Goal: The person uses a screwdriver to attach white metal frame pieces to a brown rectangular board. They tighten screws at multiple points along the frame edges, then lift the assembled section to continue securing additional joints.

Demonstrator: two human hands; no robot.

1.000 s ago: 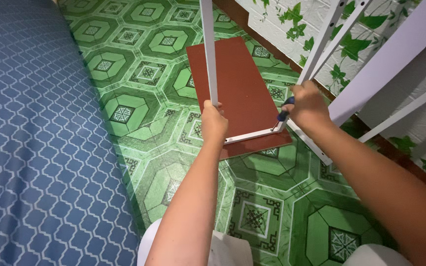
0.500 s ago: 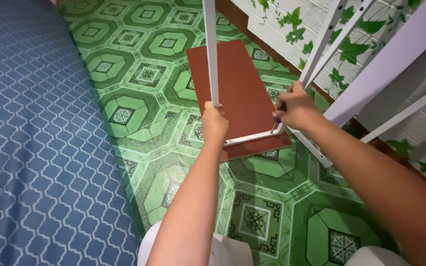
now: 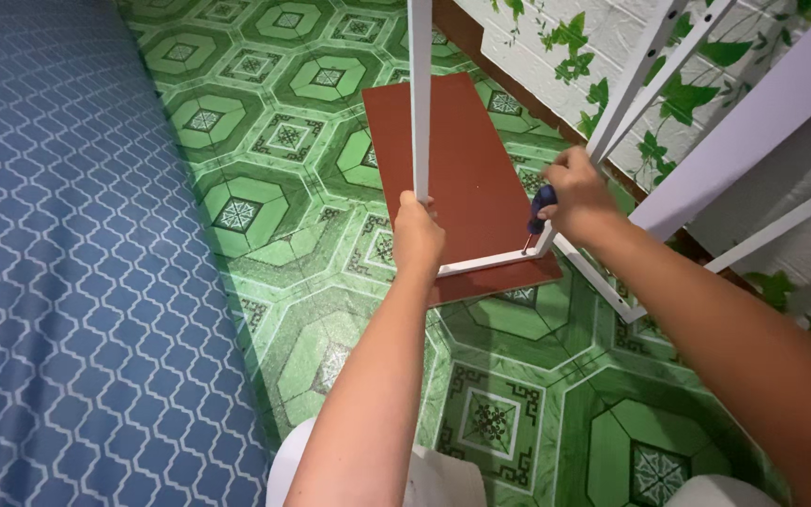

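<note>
Hands [image 3: 418,235] on white frame [image 3: 419,103]

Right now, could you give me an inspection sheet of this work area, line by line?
Surface: green patterned floor, with a red-brown board lying flat on it.
Job's things: white metal frame; blue-handled screwdriver, tip at the frame's corner joint.
Clutter: nothing seen.
Grippers: left hand grips the frame's upright bar; right hand holds the screwdriver.
Cables: nothing seen.
Surroundings: blue patterned mat on the left; white brick wall with leaf pattern.
</note>
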